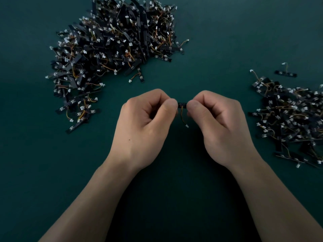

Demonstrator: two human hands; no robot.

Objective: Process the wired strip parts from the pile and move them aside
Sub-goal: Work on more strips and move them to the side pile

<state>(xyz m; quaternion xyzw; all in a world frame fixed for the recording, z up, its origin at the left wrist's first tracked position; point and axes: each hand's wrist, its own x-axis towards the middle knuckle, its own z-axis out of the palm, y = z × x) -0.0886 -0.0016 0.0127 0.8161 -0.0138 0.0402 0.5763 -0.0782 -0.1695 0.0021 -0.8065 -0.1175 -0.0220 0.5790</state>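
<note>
1. L hand [145,126]: grip closed, thumb + curled fingers pinching the left end of a black strip part [182,103].
2. R hand [220,126]: same grip on the right end of that part. Thumbs face each other, nearly touching.
3. Strip part sits level btwn the two thumbs, mid-frame. Only a short middle section shows; the ends are hidden under the fingers.
4. Its orange/yellow wire [182,116] hangs down from the middle and ends in a small white connector [187,126], dangling btwn the hands.
5. Can't tell if the hands rest on the dark green surface [218,49] or are held above it.
6. Big pile [111,49] of the same wired strips: far side, left of centre, apart from both hands. A few strays lie along its near edge.
7. Smaller pile [290,116]: at the right edge, beside the R hand but not touching, partly cut by the frame.
8. One lone strip [286,73] lies just beyond the smaller pile, apart from it.
9. Both forearms are bare, coming in from the bottom.
</note>
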